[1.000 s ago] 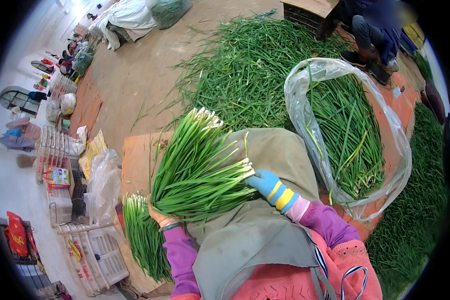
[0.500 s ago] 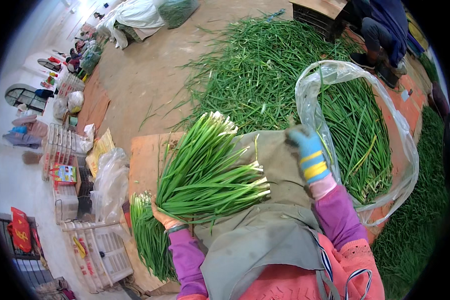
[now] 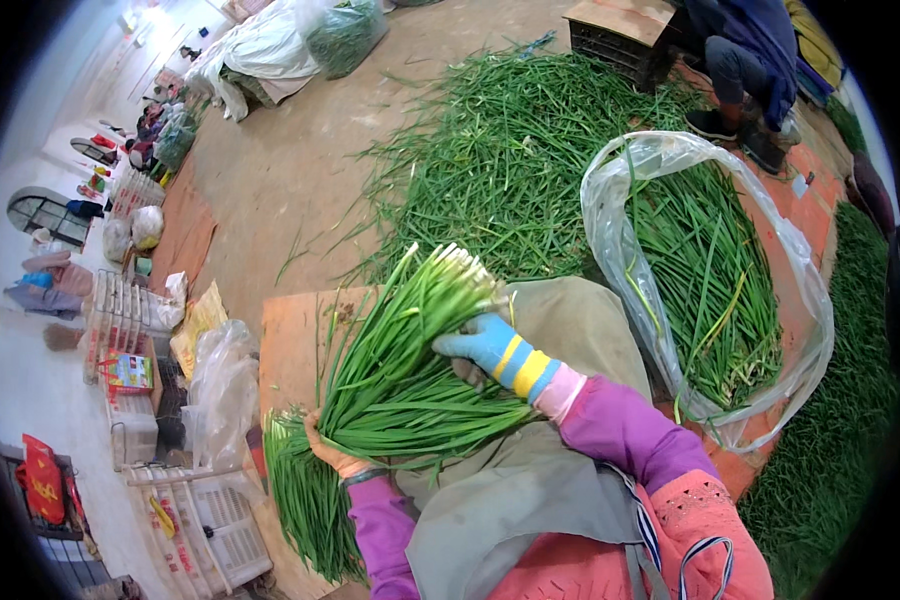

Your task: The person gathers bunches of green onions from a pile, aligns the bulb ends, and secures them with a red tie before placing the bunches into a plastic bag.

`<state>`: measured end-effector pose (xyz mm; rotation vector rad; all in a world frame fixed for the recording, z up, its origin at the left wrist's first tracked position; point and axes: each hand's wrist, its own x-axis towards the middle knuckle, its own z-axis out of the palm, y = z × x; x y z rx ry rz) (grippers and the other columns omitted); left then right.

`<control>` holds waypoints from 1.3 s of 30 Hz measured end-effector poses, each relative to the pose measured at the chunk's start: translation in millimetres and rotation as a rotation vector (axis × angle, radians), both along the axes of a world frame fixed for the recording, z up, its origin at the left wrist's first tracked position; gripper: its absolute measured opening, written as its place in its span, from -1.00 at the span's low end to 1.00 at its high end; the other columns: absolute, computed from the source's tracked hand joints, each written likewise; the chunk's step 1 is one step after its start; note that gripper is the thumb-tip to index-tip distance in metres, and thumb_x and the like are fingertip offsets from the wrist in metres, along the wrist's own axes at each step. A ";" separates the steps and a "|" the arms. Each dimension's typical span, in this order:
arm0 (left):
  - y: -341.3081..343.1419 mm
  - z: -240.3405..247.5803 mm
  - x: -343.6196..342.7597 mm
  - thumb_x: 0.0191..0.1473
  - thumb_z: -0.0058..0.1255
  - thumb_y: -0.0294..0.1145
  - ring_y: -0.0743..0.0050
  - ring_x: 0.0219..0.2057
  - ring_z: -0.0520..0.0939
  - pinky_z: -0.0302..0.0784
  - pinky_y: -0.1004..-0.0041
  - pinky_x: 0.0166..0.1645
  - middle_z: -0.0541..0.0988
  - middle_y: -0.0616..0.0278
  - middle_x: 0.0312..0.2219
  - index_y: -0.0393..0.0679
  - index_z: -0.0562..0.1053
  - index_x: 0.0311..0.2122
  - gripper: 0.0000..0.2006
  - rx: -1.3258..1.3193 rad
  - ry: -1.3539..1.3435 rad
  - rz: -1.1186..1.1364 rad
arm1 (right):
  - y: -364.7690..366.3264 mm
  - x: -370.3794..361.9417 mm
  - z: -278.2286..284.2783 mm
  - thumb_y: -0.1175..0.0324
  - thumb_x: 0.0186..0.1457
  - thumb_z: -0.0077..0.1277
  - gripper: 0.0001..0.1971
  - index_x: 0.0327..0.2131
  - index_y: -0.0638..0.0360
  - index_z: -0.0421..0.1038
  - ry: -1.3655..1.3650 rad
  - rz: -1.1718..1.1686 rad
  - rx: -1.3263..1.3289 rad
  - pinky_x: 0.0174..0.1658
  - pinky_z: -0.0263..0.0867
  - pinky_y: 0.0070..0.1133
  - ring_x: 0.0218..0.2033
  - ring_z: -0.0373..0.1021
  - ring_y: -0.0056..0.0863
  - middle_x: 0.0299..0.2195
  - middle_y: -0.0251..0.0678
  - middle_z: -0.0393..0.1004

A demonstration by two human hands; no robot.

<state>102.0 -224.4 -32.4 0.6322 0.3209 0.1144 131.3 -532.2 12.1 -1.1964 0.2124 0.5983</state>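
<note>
A thick bunch of green chives (image 3: 400, 365) with white root ends lies across my lap. My left hand (image 3: 335, 448) is closed around its leafy lower end. My right hand (image 3: 495, 352), in a blue and yellow striped glove, grasps the bunch near the white ends; its fingertips are partly hidden by the stems. Beside my left hand, a second pile of chives (image 3: 305, 500) rests on a brown board (image 3: 295, 325). To my right stands an open clear plastic bag (image 3: 805, 270) with loose chives inside.
A large heap of loose chives (image 3: 510, 160) covers the floor ahead. Past it are a dark crate (image 3: 615, 50) with a board on top and a seated person (image 3: 745, 80). Plastic crates (image 3: 210, 525) and bags line the left side. More greens (image 3: 840, 400) lie at far right.
My right hand has moved left from beside the plastic bag onto the bunch and closed on it near the white ends. My left hand keeps its hold.
</note>
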 end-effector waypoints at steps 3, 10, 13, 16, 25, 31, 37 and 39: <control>-3.8 14.6 -0.5 0.00 -0.12 -0.21 0.19 -0.31 0.51 0.40 0.17 -0.14 0.54 0.13 -0.39 -0.11 0.45 -0.43 -0.79 -0.071 -0.186 -0.164 | -21.0 -8.9 -7.9 0.17 -0.14 0.09 -0.64 -0.45 0.37 0.40 -0.139 0.023 -0.327 -0.61 0.30 -0.57 -0.70 0.35 -0.50 -0.68 -0.24 0.40; 27.0 -2.6 -5.9 0.01 -0.15 -0.16 0.06 -0.23 0.49 0.36 0.07 -0.07 0.50 0.03 -0.28 -0.16 0.44 -0.30 -0.71 -0.001 -0.053 -0.024 | -145.9 8.9 -23.1 0.19 -0.12 0.04 -0.58 -0.20 0.27 0.35 -0.208 -0.650 -0.681 -0.16 0.28 -0.44 -0.23 0.37 -0.23 -0.29 -0.03 0.43; 38.8 -19.1 -1.2 0.02 -0.16 -0.14 0.02 -0.21 0.48 0.34 0.04 -0.06 0.50 0.01 -0.26 -0.18 0.43 -0.29 -0.69 -0.049 -0.129 -0.090 | -118.3 -0.6 -36.6 0.16 -0.16 0.08 -0.44 -0.06 0.19 0.23 -0.832 -0.427 -1.222 -0.14 0.26 -0.40 -0.13 0.31 -0.21 -0.15 0.00 0.32; 37.6 -17.6 -0.1 0.02 -0.18 -0.14 0.03 -0.20 0.47 0.34 0.05 -0.06 0.50 0.01 -0.25 -0.17 0.43 -0.27 -0.68 -0.046 -0.087 -0.088 | -50.2 -7.7 11.7 0.27 -0.19 0.09 -0.52 -0.13 0.16 0.29 -1.035 -0.314 -1.151 -0.26 0.31 -0.44 -0.30 0.38 -0.24 -0.33 -0.10 0.40; 71.5 -31.3 -7.9 0.00 -0.19 -0.05 -0.01 -0.15 0.45 0.33 0.05 -0.05 0.43 -0.05 -0.15 -0.20 0.35 -0.08 -0.53 0.026 0.015 0.002 | -94.3 31.9 21.1 0.32 -0.13 -0.08 -0.94 -0.53 -0.02 0.38 -1.237 0.230 -1.318 -0.57 0.29 -0.40 -0.59 0.40 -0.26 -0.65 -0.30 0.40; 65.4 -37.4 -12.4 0.00 -0.21 0.01 -0.07 -0.11 0.41 0.30 0.04 -0.02 0.38 -0.10 -0.09 -0.23 0.29 -0.01 -0.45 0.014 0.024 -0.077 | -217.4 81.3 14.8 0.23 -0.06 -0.01 -0.60 -0.16 0.25 0.27 -0.170 -0.561 -1.144 -0.37 0.35 -0.43 -0.43 0.43 -0.24 -0.45 -0.11 0.46; 42.1 -15.4 -15.1 0.01 -0.26 0.05 -0.05 -0.10 0.41 0.31 0.04 -0.03 0.37 -0.10 -0.08 -0.24 0.28 -0.01 -0.42 0.109 0.080 -0.100 | -85.0 45.6 5.3 0.11 -0.21 0.11 -0.34 -0.01 0.16 0.15 -1.182 0.049 -1.064 -0.13 0.27 -0.37 -0.14 0.31 -0.18 -0.13 -0.09 0.33; 39.2 -12.5 -18.3 0.02 -0.27 0.04 -0.05 -0.11 0.41 0.32 0.05 -0.03 0.37 -0.11 -0.08 -0.25 0.28 -0.01 -0.42 0.137 0.056 -0.131 | -39.1 31.0 4.0 0.14 -0.20 0.08 -0.34 0.00 0.15 0.10 -1.167 0.113 -1.219 -0.26 0.32 -0.39 -0.23 0.35 -0.23 -0.21 -0.10 0.37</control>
